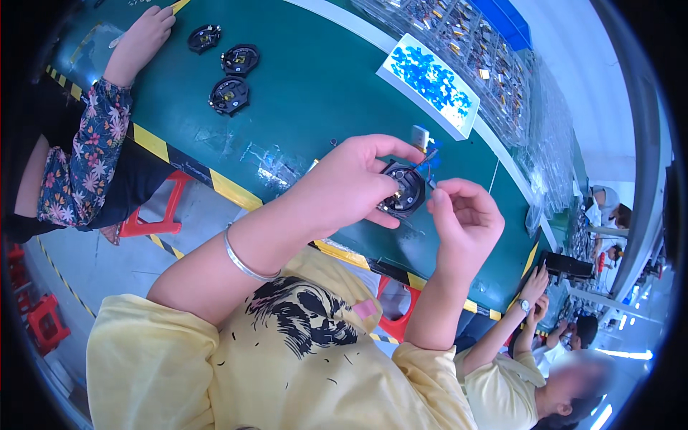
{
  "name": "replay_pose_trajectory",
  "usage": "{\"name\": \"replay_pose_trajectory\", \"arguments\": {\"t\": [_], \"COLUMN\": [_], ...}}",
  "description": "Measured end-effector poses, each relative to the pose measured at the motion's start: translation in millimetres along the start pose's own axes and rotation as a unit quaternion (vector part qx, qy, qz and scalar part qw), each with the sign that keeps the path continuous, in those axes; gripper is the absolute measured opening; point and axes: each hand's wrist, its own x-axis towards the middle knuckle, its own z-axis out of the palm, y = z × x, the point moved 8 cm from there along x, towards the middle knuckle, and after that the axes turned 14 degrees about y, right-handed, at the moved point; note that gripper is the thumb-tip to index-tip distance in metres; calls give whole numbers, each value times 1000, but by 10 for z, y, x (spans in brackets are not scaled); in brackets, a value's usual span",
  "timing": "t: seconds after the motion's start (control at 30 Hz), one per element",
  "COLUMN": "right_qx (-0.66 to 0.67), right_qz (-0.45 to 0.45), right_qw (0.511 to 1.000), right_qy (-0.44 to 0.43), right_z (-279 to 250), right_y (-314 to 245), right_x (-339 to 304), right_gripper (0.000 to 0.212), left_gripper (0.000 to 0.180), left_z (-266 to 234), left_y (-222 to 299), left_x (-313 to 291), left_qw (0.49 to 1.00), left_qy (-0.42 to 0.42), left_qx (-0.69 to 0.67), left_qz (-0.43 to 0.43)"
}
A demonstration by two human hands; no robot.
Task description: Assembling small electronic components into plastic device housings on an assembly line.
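My left hand, with a silver bangle on its forearm, is closed around a black watch-like housing and holds it tilted above the green table. Small metal parts show inside the housing. Thin wires rise from its far edge near a small silver-white block; whether they join it I cannot tell. My right hand is at the housing's right side, thumb and forefinger pinched on a tiny dark piece too small to name.
Three similar black housings lie at the far left, near another person's hand. A white tray of small blue pieces stands beyond my hands, before a clear divided box of parts. At right another person's hands rest by the table edge.
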Motion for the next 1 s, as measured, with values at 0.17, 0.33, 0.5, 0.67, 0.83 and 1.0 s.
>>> {"name": "replay_pose_trajectory", "arguments": {"t": [0.17, 0.33, 0.5, 0.67, 0.83, 1.0], "right_qx": [-87, -136, -163, -191, -99, 118], "right_qz": [-211, -320, -339, -377, -295, -3], "right_qw": [973, 937, 926, 906, 948, 993], "right_qy": [12, 25, 11, -18, -63, -29], "right_z": [139, 157, 160, 198, 98, 85], "right_y": [-193, -297, -312, -361, -257, 17], "right_x": [-127, -169, -180, -209, -128, -52], "right_gripper": [14, 15, 17, 16, 9, 16], "left_gripper": [28, 29, 31, 30, 24, 20], "left_z": [40, 61, 75, 78, 34, 67], "left_y": [-13, 7, -3, 28, 3, -45], "left_x": [-9, -40, -45, -43, 10, 90], "left_qw": [1000, 999, 999, 999, 999, 995], "left_qy": [-27, -36, -38, -40, -17, -20], "left_qx": [-4, 2, 2, 6, 15, 88], "left_qz": [8, 12, 8, 29, 22, 51]}}
